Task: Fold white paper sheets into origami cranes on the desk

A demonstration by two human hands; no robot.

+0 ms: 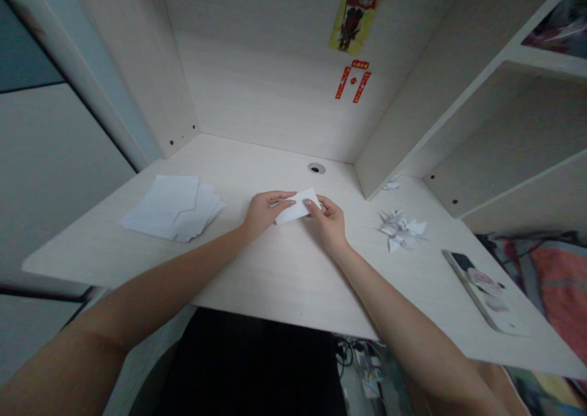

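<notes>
A small folded white paper [297,207] lies on the pale wooden desk [284,269], held from both sides. My left hand [263,211] pinches its left edge, fingers curled over the paper. On the right edge, my right hand [329,219] presses down with thumb and fingertips closed on the sheet. Both forearms reach in from the near desk edge.
A stack of white paper sheets [172,207] lies at the left. Several folded paper figures [400,227] sit at the right, near a shelf unit [481,134]. A phone [481,287] lies at the far right. A cable hole [316,169] is at the back.
</notes>
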